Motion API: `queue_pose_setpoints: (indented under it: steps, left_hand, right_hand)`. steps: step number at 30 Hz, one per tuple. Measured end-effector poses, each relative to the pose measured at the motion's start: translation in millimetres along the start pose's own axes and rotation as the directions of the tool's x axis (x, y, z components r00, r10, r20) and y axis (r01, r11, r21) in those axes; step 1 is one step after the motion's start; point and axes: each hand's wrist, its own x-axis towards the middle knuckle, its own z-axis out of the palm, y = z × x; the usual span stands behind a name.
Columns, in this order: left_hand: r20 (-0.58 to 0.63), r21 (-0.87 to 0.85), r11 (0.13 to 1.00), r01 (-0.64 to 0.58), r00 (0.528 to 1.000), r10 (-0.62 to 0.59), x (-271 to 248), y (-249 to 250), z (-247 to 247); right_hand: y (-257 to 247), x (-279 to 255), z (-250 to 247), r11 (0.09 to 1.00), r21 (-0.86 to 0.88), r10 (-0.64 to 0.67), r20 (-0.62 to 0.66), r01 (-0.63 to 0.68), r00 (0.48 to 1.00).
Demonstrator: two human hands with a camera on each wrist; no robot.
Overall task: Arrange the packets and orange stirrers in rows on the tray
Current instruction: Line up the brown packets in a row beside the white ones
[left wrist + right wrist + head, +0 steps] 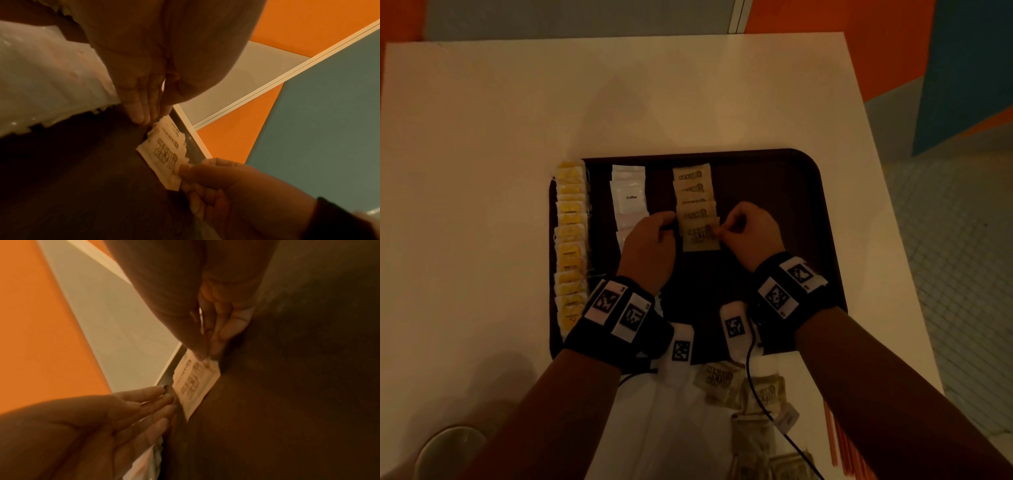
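A dark brown tray (774,192) holds three columns: yellow packets (570,240) along the left rim, white coffee packets (629,195), and brown sugar packets (693,195). My right hand (719,231) pinches the right edge of the nearest brown sugar packet (700,238), which lies at the column's near end. The right wrist view shows thumb and fingertips (205,356) on that packet's (195,386) corner. My left hand (669,222) rests on the tray with straight fingers (137,113) beside the packet's (164,154) left edge and holds nothing.
Loose brown sugar packets (719,380) lie on the white table (482,171) in front of the tray, and orange stirrers (835,438) lie at the front right. A pale bowl (448,448) stands at the front left. The tray's right third is bare.
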Motion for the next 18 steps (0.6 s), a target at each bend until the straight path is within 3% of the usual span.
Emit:
queue_pose_setpoints:
  steps: [6,18]
  left_hand:
    - [0.039,0.179,0.978,-0.107,0.994,0.102,5,3,4]
    - [0.038,0.154,0.984,-0.089,0.996,0.084,-2,13,-3]
  right_hand:
    - [-2,3,2,0.993,-0.079,-0.092,-0.028,0.09,0.995]
    - [4,5,1,0.997,-0.041,-0.066,0.005,0.066,0.998]
